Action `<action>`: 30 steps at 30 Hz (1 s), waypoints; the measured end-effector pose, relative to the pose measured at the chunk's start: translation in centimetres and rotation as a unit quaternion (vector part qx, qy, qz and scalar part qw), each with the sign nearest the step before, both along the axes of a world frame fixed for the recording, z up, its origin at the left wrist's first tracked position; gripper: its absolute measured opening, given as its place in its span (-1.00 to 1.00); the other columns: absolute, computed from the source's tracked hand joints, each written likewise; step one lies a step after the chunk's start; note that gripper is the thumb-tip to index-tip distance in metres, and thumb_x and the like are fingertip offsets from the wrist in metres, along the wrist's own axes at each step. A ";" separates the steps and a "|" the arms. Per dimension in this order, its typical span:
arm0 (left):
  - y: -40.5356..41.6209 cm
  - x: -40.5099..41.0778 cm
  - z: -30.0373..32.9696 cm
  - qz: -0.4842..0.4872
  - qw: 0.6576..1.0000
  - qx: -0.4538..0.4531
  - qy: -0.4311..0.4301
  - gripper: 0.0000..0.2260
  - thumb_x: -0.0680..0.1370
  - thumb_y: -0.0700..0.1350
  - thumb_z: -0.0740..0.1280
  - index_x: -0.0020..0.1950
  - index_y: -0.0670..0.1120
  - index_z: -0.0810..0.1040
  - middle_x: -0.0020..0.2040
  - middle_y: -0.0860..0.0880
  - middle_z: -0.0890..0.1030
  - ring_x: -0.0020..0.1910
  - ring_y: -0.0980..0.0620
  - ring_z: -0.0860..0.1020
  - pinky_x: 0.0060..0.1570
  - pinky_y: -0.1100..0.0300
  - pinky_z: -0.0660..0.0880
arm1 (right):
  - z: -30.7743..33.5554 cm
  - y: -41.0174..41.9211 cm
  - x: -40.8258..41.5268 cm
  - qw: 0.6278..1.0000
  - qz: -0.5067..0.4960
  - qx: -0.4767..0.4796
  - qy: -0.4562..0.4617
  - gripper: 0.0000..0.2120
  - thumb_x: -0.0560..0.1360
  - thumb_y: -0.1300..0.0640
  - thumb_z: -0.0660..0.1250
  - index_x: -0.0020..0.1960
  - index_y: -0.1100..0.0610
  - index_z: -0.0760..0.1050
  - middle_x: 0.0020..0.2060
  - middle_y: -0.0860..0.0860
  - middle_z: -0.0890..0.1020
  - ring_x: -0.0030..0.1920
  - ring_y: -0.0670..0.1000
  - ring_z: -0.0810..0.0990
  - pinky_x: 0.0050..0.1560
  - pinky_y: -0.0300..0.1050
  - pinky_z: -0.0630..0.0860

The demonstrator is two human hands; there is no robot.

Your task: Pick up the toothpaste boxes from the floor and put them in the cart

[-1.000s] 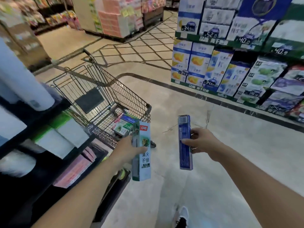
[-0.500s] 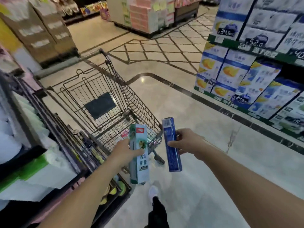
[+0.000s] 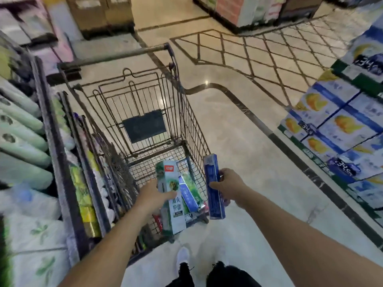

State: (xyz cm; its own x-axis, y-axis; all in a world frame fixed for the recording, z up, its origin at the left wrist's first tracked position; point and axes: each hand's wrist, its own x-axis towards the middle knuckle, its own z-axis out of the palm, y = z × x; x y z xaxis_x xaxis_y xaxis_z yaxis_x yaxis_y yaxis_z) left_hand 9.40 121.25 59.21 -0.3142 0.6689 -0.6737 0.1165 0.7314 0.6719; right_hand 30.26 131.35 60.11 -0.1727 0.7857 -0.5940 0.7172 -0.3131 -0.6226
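Observation:
My left hand [image 3: 152,193] grips a green-and-white toothpaste box [image 3: 171,195], held upright over the near end of the wire shopping cart [image 3: 186,112]. My right hand [image 3: 229,186] grips a blue toothpaste box [image 3: 214,187], upright just outside the cart's right wall. Inside the cart's basket lie more toothpaste boxes [image 3: 189,193], blue and green, partly hidden behind the box in my left hand.
Shelves of tissue packs [image 3: 22,141] crowd the cart's left side. A display of stacked blue-and-white cartons [image 3: 339,125] with price tags lines the right. Open marble floor [image 3: 248,141] lies between them. My shoe [image 3: 183,256] is below the cart.
I have stepped closer to the cart. Both hands with their boxes have moved forward, the green box now over the basket and the blue one beside its right wall.

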 end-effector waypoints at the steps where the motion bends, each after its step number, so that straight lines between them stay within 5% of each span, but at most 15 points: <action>1: 0.5 -0.3 -0.8 0.005 1.000 -0.009 -0.001 -0.78 0.49 -0.12 0.51 -0.04 0.09 0.49 -0.05 0.03 0.64 -0.16 0.03 0.63 -0.21 0.06 0.59 | -1.1 1.1 -0.8 1.000 0.006 -0.004 -0.008 -0.75 0.51 0.17 0.43 0.10 0.15 0.41 0.04 0.15 0.61 0.04 0.17 0.62 0.08 0.20 0.61; 4: 2.1 -1.1 -3.8 0.017 0.999 -0.038 0.010 -0.74 0.48 -0.09 0.51 0.09 0.07 0.52 0.00 0.03 0.64 -0.10 0.03 0.65 -0.04 0.03 0.62 | -5.7 4.3 -3.1 0.998 0.041 -0.010 -0.039 -0.72 0.52 0.15 0.42 0.12 0.19 0.37 0.06 0.15 0.60 -0.05 0.10 0.59 0.04 0.09 0.61; 7: 3.9 -1.4 -7.2 0.034 0.998 -0.053 0.016 -0.57 0.50 -0.11 0.48 0.35 0.00 0.49 -0.08 0.10 0.57 -0.18 0.11 0.62 -0.24 0.24 0.52 | -10.8 7.0 -5.0 0.992 0.103 -0.016 -0.069 -0.67 0.55 0.13 0.39 0.21 0.22 0.36 0.07 0.16 0.61 -0.08 0.11 0.58 -0.01 0.05 0.59; 11: 5.1 -1.0 -12.2 0.072 0.993 -0.095 0.016 -0.41 0.49 -0.03 0.49 0.47 0.02 0.37 0.26 -0.06 0.56 -0.13 0.05 0.64 -0.02 0.07 0.62 | -17.6 8.5 -6.1 0.986 0.134 -0.051 -0.088 -0.66 0.57 0.11 0.37 0.26 0.18 0.36 0.00 0.11 0.59 -0.07 0.12 0.61 -0.09 0.07 0.62; 17: 5.1 -0.4 -18.8 0.109 0.986 -0.129 -0.012 -0.35 0.44 0.03 0.53 0.47 0.01 0.36 0.37 -0.07 0.51 0.11 -0.07 0.61 0.18 -0.10 0.56 | -25.7 9.4 -6.1 0.978 0.150 -0.048 -0.137 -0.87 0.59 0.23 0.30 0.10 0.14 0.39 0.03 0.13 0.58 -0.16 0.07 0.54 -0.26 -0.06 0.49; 21: 5.1 -0.3 -21.1 0.114 0.983 -0.143 -0.018 -0.36 0.43 0.04 0.54 0.45 0.06 0.39 0.30 -0.08 0.57 -0.01 -0.03 0.65 0.17 -0.14 0.57 | -28.2 9.3 -6.7 0.971 0.173 -0.038 -0.158 -0.76 0.61 0.26 0.22 0.27 0.23 0.41 -0.02 0.09 0.53 -0.18 0.06 0.46 -0.31 -0.16 0.35; 26: 5.4 -0.5 -23.6 0.123 0.980 -0.147 -0.044 -0.16 0.30 0.16 0.58 0.52 0.10 0.30 0.43 -0.04 0.47 0.24 -0.10 0.57 0.28 -0.18 0.48 | -30.0 8.8 -7.2 0.969 0.196 -0.031 -0.149 -0.78 0.62 0.29 0.18 0.19 0.20 0.53 0.06 0.17 0.64 -0.27 -0.02 0.49 -0.48 -0.33 0.32; 30: 5.6 -0.4 -25.7 0.131 0.977 -0.153 -0.063 -0.18 0.21 0.17 0.58 0.43 0.10 0.41 0.32 -0.01 0.56 0.15 -0.08 0.62 0.20 -0.16 0.54 | -30.2 8.8 -6.7 0.967 0.185 -0.051 -0.168 -0.81 0.60 0.29 0.21 0.14 0.24 0.56 0.03 0.15 0.65 -0.15 0.06 0.51 -0.19 -0.19 0.40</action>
